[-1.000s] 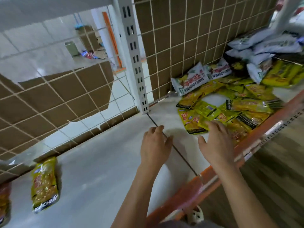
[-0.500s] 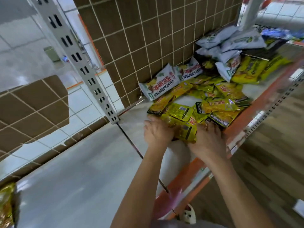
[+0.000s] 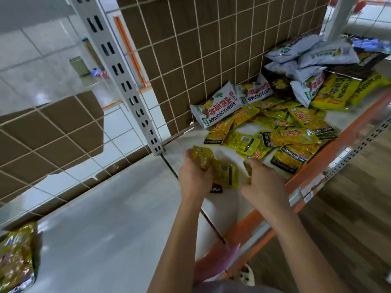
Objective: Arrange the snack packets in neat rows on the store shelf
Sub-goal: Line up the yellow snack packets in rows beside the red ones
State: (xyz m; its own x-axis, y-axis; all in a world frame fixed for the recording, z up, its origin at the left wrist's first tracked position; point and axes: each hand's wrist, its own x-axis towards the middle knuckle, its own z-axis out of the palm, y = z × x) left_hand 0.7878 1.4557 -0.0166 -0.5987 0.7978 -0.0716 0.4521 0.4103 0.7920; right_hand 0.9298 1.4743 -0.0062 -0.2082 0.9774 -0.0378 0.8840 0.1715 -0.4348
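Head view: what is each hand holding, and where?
Left hand grips small yellow foil snack packets across their middle; right hand grips another yellow packet, mostly hidden by its fingers.

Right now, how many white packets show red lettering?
3 white packets: one and another sit against the grid; a third lies in the pile to their right. More may be hidden there.

Left hand point(image 3: 195, 176) clenched, right hand point(image 3: 262, 182) clenched, both knuckles up, side by side

packet point(image 3: 247, 168) in right hand point(image 3: 263, 183): mostly hidden by its grip
lone yellow packet point(image 3: 15, 259), far left of slotted upright point(image 3: 127, 85): cut by frame edge
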